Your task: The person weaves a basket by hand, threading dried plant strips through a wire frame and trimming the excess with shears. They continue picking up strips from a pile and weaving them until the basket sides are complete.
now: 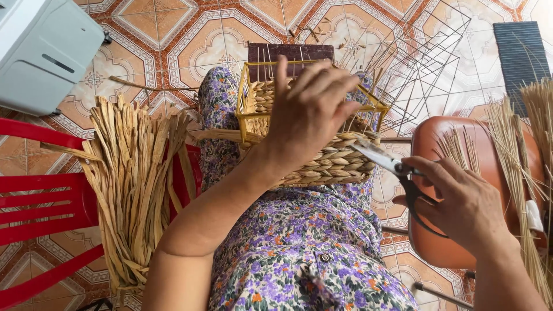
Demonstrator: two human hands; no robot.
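Head view: half-woven basket [322, 164] on a yellow wire frame [246, 118], resting on the lap at centre. Left hand [308, 112] laid over the basket top, fingers spread and curled on its rim. Right hand [461, 201] at 4 o'clock, fingers through the handles of scissors [391, 164], blades nearly shut, tips touching the weave. Straw bundle [135, 184] at 9 o'clock on a red chair [40, 201].
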